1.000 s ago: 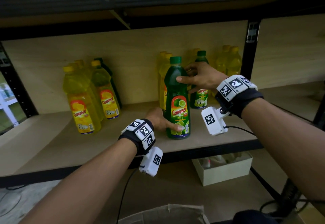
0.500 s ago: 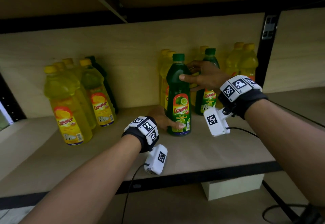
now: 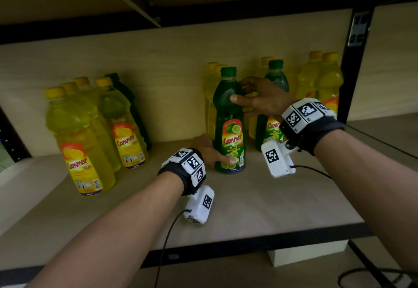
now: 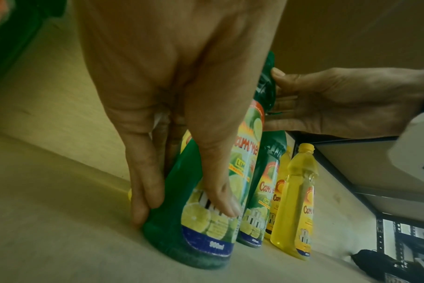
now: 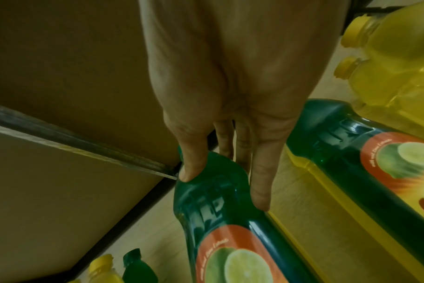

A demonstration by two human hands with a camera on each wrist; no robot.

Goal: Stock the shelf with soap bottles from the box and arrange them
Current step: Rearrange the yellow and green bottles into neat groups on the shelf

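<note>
Shelf (image 3: 260, 199): wooden board, black front edge. Yellow bottles (image 3: 77, 134): cluster at 9 o'clock; more at 2 o'clock. Green lime bottle (image 3: 229, 129): upright, centre shelf. Right hand (image 3: 260, 98): thumb and fingers curled round its shoulder. Left hand (image 3: 208, 149): thumb and fingers clasping its base at 6 o'clock.

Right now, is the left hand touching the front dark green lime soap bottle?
Touching. The left wrist view shows the left hand gripping the front dark green lime soap bottle near its base.
</note>
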